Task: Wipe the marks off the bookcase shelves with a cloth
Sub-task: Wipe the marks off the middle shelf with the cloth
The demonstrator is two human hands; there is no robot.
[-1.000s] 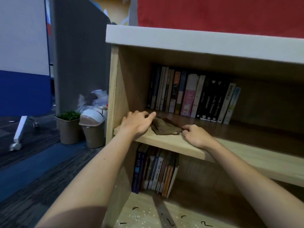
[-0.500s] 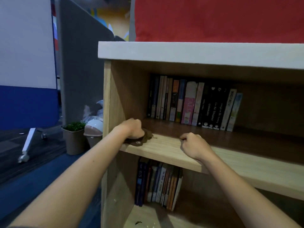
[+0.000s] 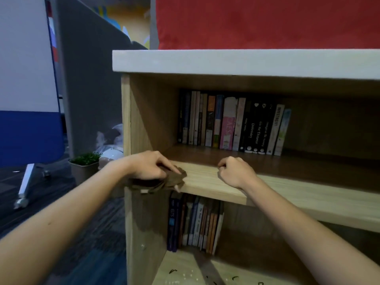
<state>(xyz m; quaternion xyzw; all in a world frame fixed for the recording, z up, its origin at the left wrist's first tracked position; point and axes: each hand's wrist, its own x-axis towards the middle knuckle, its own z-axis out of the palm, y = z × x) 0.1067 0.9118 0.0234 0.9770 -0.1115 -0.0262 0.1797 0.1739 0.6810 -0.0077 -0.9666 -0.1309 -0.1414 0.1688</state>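
Observation:
A wooden bookcase [image 3: 246, 62] stands in front of me with a white top. My left hand [image 3: 150, 165] grips a brown cloth [image 3: 164, 181] at the front left corner of the middle shelf [image 3: 205, 182], and the cloth hangs partly over the edge. My right hand [image 3: 234, 171] rests on the same shelf's front edge with its fingers curled and nothing in them. Black pen marks [image 3: 172, 271] show on the bottom shelf [image 3: 191, 270].
A row of books [image 3: 232, 122] stands at the back of the middle shelf, and more books [image 3: 195, 223] stand below. Left of the bookcase are a potted plant [image 3: 85, 165], a small bin [image 3: 111, 154], a grey partition [image 3: 90, 79] and a wheeled board [image 3: 26, 99].
My left hand closed on the cloth and pulled it from mid-shelf to the front left corner. My right hand's fingers curled in. The camera tilted upward.

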